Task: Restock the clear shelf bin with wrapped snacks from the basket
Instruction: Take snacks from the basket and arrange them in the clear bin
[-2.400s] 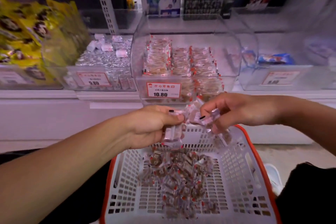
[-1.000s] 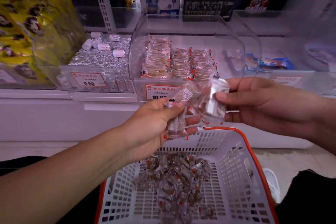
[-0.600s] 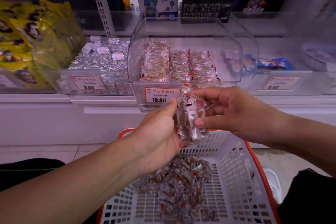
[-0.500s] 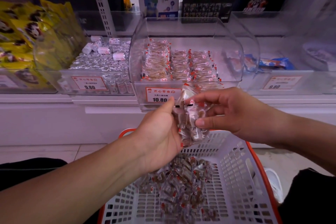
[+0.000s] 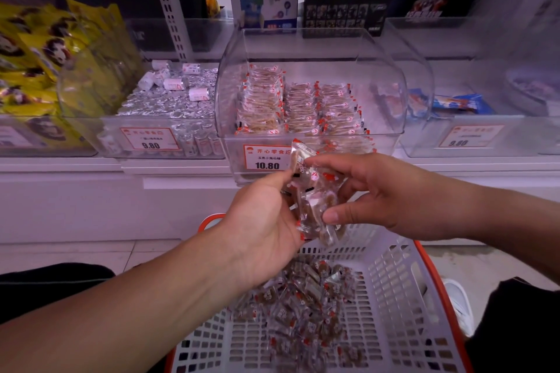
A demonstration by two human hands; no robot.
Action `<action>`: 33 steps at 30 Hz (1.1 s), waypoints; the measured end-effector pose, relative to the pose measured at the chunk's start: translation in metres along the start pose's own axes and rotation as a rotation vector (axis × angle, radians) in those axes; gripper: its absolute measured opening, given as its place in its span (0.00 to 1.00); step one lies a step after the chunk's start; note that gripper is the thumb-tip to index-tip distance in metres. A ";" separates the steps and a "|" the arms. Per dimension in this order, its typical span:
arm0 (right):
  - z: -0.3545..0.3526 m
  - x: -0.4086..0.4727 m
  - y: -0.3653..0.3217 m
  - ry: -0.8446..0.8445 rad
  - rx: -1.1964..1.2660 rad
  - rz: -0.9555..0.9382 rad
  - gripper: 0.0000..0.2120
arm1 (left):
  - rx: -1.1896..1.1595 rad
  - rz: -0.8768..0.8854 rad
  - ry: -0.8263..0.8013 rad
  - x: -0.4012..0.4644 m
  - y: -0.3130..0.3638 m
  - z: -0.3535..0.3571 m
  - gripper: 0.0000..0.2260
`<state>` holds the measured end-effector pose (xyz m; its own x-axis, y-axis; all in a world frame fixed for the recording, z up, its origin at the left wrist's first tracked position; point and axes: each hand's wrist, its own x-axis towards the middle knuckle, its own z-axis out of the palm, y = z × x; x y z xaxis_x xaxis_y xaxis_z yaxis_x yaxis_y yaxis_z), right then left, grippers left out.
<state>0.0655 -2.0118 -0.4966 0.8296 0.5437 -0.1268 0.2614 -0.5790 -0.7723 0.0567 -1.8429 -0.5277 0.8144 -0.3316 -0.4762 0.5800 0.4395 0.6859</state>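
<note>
**Squaring a handful of snacks before it goes into the bin**

Head view: your left hand (image 5: 266, 221) and right hand (image 5: 372, 191) meet just above the basket (image 5: 403, 291), both grasping one small bundle of wrapped snacks (image 5: 312, 200). Your left thumb and fingers pinch the bundle's near side; your right thumb presses it from below while the right fingers curl over its top. You seem to hold it from both sides so the slippery packets line up into one flat stack, matching the neat rows already standing in the clear shelf bin (image 5: 309, 136).

That bin sits just beyond your fingertips, behind its price tag (image 5: 266, 157), with open space to the right of the rows. Below your wrists, a loose heap of snacks (image 5: 306, 306) lies on the basket floor, so much restocking remains.
</note>
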 end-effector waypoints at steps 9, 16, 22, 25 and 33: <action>-0.001 0.002 0.005 0.014 0.024 -0.007 0.17 | -0.021 0.032 0.065 0.001 -0.003 0.001 0.18; 0.008 0.002 0.007 0.028 0.192 -0.030 0.20 | -0.084 0.029 0.091 0.003 0.003 0.002 0.19; 0.007 0.003 0.007 0.079 0.327 -0.025 0.24 | -0.105 0.036 -0.009 -0.003 0.005 0.006 0.21; -0.001 0.002 0.010 -0.012 0.469 0.026 0.24 | -0.119 0.019 -0.045 -0.001 0.004 0.003 0.21; -0.020 0.000 0.012 0.143 0.471 -0.016 0.20 | 0.004 0.060 -0.051 0.007 0.002 -0.003 0.16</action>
<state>0.0787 -2.0312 -0.4932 0.8952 0.4427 -0.0513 0.0508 -0.2157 -0.9751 0.0635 -1.8414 -0.5312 0.8458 -0.3470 -0.4052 0.5297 0.4570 0.7145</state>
